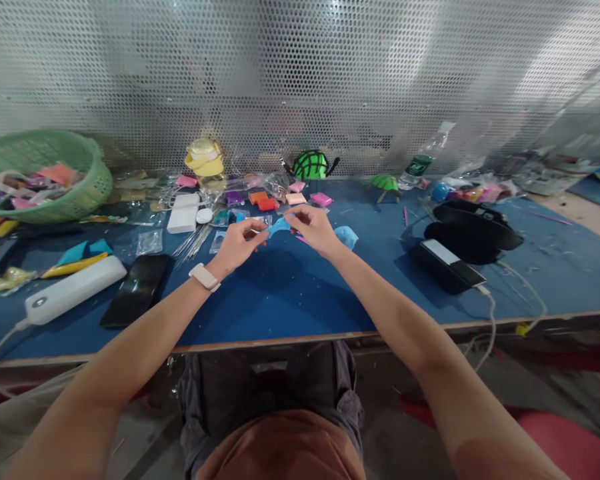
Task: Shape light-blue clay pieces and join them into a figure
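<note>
A strip of light-blue modelling clay (279,227) spans the gap between my two hands above the blue table. My left hand (243,241) pinches its left end between thumb and fingers. At the other end, my right hand (314,228) grips the clay with the fingertips. Just right of my right wrist lies a crumpled light-blue piece (347,236), perhaps a wrapper or more clay. A thin pink stick (303,240) shows partly beneath my right hand. Behind the hands are several small coloured clay packets, among them a red one (267,204) and a purple one (235,198).
A green basket (103,175) of packets stands at left, near a white power bank (75,290) and black phone (137,291). Green turtle-like figures (310,165) and a bottle (425,160) stand against the perforated metal panel (300,60). A black case (473,230) and cabled device (447,267) lie right.
</note>
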### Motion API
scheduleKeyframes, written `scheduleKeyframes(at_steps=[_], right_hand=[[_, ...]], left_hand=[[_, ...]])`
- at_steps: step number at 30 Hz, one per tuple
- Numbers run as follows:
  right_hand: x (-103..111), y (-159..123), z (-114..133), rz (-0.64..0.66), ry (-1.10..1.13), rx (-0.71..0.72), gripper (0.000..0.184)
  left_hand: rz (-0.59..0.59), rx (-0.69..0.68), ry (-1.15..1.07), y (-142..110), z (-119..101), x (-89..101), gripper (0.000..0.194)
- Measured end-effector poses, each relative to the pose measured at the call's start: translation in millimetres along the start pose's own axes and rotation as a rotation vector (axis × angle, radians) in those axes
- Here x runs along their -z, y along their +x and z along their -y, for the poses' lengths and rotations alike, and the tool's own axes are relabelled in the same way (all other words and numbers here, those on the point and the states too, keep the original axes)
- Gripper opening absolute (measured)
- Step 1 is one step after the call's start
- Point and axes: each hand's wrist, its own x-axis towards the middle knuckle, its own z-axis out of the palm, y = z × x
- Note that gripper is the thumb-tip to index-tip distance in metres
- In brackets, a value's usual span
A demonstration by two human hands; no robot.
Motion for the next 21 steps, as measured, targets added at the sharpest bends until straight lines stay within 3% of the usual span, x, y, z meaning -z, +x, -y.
scheduleKeyframes(at_steps=[6,10,21], right_hand=[[-14,-9,5,-0.011,0.074,-0.007,0.079],[-26,-18,10,0.062,0.085,-0.027,0.073],[-25,-19,6,0.104,0.057,-0.102,0.076]], left_hand=[[-0.007,0.008,-0.043,-1,7,-4.5,0.047],[-0.018,-0.010,-0.072,0,12,-7.5,0.045],[0.063,-0.047,-0.150,-5,1,-7.2,0.056]])
